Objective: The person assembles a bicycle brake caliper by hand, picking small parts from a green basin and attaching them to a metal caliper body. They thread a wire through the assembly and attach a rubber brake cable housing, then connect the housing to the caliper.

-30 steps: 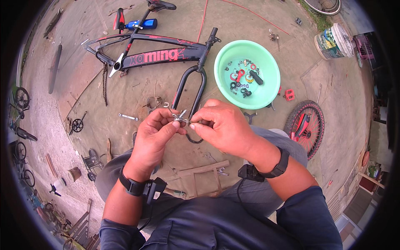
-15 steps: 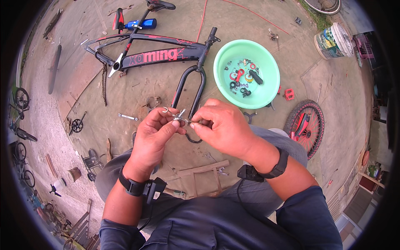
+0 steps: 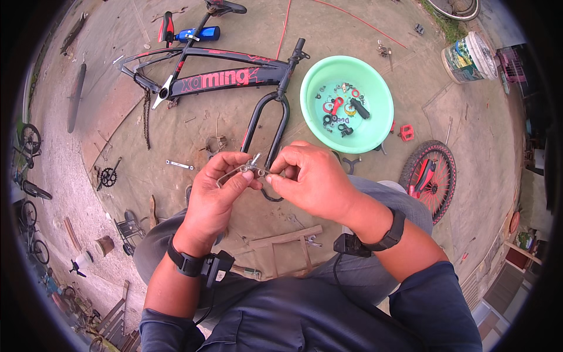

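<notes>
Head view: small metal fitting (image 3: 254, 161) sits between the two hands, above the ground, just near of the fork. Left hand (image 3: 217, 183) grips it between thumb and fingers; a bent wire (image 3: 227, 175) with small loops runs across the same spot, its long end slanting out left over the fingers. Right hand (image 3: 314, 179) pinches the wire's right end between thumb and forefinger. Whether wire and fitting are joined: cannot tell.

Surroundings: black-and-red bicycle frame (image 3: 226, 79) lies on the far ground, fork (image 3: 253, 126) pointing near. Pale green basin (image 3: 375, 129), right of the fork, contains small loose parts (image 3: 346, 108). Farther right: red pedal (image 3: 407, 132), then spoked wheel (image 3: 450, 173) lying nearer. Left of the hands: wrench (image 3: 180, 165), crankset (image 3: 108, 176).
</notes>
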Motion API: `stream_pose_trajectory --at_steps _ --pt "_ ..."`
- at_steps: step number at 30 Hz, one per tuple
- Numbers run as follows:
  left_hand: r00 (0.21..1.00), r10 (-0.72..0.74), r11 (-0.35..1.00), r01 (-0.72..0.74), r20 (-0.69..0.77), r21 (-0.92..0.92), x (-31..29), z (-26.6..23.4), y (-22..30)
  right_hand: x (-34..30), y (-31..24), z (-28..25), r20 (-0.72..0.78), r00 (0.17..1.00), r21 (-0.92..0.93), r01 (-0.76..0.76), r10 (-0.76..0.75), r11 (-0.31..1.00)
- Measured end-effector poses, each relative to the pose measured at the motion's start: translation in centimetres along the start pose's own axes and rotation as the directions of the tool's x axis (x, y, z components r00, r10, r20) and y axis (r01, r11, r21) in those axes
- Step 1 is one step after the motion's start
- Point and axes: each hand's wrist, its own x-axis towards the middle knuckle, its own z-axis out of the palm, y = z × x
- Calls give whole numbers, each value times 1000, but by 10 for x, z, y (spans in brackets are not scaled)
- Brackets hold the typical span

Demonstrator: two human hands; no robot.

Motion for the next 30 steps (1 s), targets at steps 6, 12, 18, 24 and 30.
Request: stream_pose_trajectory --at_steps 6,12,18,24,30 --pt "1000 -1 1000 1 3 1 0 0 0 0 1 0 9 1000 17 -18 18 1000" --pt "1000 11 999 -12 -11 -34 1 2 -2 1 1 0 10 1000 14 -18 18 1000" --pt "1000 8 996 -5 29 -91 1 -2 -4 1 -1 0 20 999 35 -42 41 999" --pt "999 19 992 -15 27 -128 1 -3 -5 1 -1 0 27 999 47 -31 29 998" --pt "1000 22 992 -21 11 -126 1 -1 -6 1 2 0 41 999 61 -6 3 998"
